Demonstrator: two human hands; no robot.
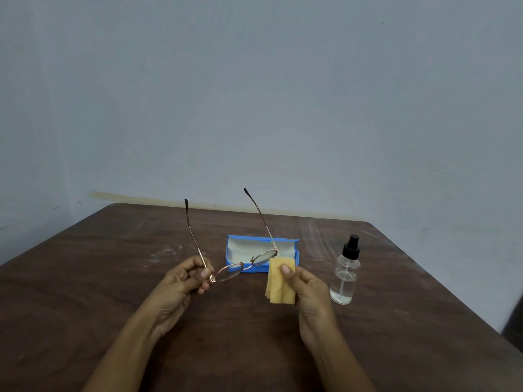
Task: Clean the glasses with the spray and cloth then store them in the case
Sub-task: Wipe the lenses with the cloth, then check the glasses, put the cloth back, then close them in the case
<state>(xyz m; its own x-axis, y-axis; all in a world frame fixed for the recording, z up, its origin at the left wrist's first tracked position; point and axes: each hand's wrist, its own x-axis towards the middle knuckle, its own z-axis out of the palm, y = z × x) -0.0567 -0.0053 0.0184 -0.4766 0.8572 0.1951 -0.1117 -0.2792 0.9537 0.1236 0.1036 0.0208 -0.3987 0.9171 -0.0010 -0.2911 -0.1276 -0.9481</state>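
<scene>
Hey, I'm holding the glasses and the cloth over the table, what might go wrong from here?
The left hand grips the glasses only at one hinge corner, so pressing with the cloth could twist the thin frame or slip it loose. The spray bottle stands close beside the right hand; a wide wiping stroke might knock it over.

1. The left hand [185,281] pinches the thin-framed glasses [243,265] at the left hinge and holds them above the table [113,278], temples unfolded and pointing away.
2. The right hand [307,287] pinches a yellow cloth [278,287] just below the right lens.
3. An open blue case [235,248] lies behind the glasses.
4. A clear spray bottle [345,275] with a black nozzle stands upright to the right.
</scene>
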